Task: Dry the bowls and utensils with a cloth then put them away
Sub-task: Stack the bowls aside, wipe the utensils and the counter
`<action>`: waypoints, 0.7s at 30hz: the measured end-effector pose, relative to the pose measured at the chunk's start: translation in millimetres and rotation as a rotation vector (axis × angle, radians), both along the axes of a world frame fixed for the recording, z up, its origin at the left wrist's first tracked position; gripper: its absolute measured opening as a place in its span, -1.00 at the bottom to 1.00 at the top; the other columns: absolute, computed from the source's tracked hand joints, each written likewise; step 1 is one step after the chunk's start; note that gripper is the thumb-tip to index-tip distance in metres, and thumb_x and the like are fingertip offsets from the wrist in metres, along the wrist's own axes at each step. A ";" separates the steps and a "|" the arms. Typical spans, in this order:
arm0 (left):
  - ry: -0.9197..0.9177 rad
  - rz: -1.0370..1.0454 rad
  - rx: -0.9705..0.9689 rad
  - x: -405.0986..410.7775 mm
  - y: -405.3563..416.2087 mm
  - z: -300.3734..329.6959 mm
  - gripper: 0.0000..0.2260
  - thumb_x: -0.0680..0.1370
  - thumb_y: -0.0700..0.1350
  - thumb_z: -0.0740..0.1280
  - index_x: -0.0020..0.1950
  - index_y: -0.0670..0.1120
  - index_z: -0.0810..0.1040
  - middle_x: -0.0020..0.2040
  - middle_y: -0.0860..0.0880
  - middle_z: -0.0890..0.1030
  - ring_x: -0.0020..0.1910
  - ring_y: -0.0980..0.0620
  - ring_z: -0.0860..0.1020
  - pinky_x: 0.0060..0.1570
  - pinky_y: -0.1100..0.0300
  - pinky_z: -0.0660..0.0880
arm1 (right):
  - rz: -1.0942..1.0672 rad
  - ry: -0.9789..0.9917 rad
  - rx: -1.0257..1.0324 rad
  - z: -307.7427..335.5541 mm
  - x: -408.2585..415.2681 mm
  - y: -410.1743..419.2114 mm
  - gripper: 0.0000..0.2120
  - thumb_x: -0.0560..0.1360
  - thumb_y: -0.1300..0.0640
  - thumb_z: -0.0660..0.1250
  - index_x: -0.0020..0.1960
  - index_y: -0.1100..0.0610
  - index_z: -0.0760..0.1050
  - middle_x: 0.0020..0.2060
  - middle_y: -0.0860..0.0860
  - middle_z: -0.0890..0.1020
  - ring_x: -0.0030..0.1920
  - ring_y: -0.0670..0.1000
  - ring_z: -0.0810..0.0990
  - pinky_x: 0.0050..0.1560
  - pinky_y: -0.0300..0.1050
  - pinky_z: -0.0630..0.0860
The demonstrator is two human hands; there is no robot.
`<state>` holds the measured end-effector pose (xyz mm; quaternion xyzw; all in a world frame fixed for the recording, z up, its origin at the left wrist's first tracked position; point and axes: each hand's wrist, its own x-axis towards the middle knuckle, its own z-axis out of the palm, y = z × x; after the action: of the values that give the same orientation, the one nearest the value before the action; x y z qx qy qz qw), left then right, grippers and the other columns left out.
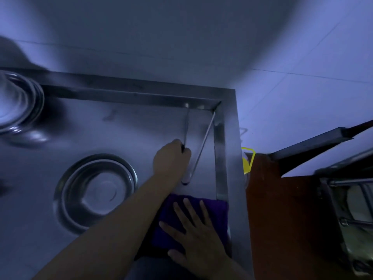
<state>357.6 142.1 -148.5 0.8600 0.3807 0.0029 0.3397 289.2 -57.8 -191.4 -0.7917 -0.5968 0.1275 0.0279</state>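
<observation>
Reaching up the middle of the frame, your left hand (171,156) has its grip curled round the dark handle of a long thin metal utensil (186,126), whose far end sits against the raised back rim of the stainless steel tabletop (141,126). Your right hand (193,233) lies flat with fingers straight and spread, pressing on the folded purple cloth (214,211) at the lower centre.

The rim runs along the back and turns down the right side, so the corner at centre right boxes you in on two sides. A second slim metal rod-shaped utensil (203,142) leans diagonally into that corner, just right of your left hand. The cloth lies against the right rim. Open steel surface stretches left of your arms.

Count two utensils and one cloth. One round steel bowl (96,190) sits at lower left, well apart from your hands. A stack of steel bowls (20,102) sits at upper left, too blurred to number.
</observation>
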 end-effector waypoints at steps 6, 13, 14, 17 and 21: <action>-0.031 0.078 0.076 -44.2 78.9 19.6 -0.76 0.56 -0.08 0.21 -0.26 -0.18 0.40 -0.41 -0.03 0.43 -0.41 0.02 0.39 -0.46 0.19 0.18 | 0.062 -0.024 -0.032 -3.1 55.6 57.2 -0.37 0.49 -0.33 0.07 0.51 -0.24 0.00 0.53 0.04 0.07 0.52 0.18 -0.03 0.41 0.31 -0.13; -0.029 0.275 0.065 -109.5 125.8 19.7 -0.80 0.56 -0.08 0.21 -0.21 -0.15 0.46 -0.37 -0.07 0.52 -0.40 -0.07 0.50 -0.34 0.06 0.44 | 0.024 -0.109 -0.065 -0.6 115.7 164.0 -0.39 0.50 -0.36 -0.07 0.50 -0.25 -0.06 0.54 0.05 -0.01 0.52 0.16 -0.18 0.44 0.28 -0.27; -0.027 0.297 0.046 -117.9 129.0 17.5 -0.80 0.56 -0.07 0.21 -0.22 -0.13 0.45 -0.39 -0.07 0.52 -0.42 -0.07 0.51 -0.35 0.05 0.46 | 0.019 -0.122 -0.070 -1.3 121.3 179.4 -0.39 0.49 -0.37 -0.11 0.50 -0.26 -0.09 0.54 0.05 -0.04 0.51 0.14 -0.21 0.44 0.26 -0.29; -0.015 0.374 0.044 -140.8 138.5 10.1 -0.82 0.54 -0.05 0.21 -0.24 -0.08 0.44 -0.41 -0.04 0.52 -0.44 -0.04 0.51 -0.37 0.06 0.47 | 0.017 -0.139 -0.066 -5.1 132.0 231.9 -0.40 0.49 -0.39 -0.18 0.49 -0.28 -0.14 0.54 0.02 -0.11 0.50 0.08 -0.29 0.43 0.23 -0.34; -0.020 0.467 0.107 -159.2 151.0 0.6 -0.85 0.53 -0.07 0.22 -0.23 -0.05 0.45 -0.39 0.00 0.51 -0.39 -0.01 0.49 -0.39 0.11 0.36 | 0.060 -0.179 -0.033 -11.4 137.3 302.8 -0.39 0.48 -0.38 -0.22 0.49 -0.26 -0.18 0.54 -0.01 -0.14 0.50 0.07 -0.31 0.40 0.19 -0.43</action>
<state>198.4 293.2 -147.9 0.7655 0.5651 0.1100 0.2874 426.5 245.0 -202.8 -0.7820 -0.6182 0.0672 -0.0425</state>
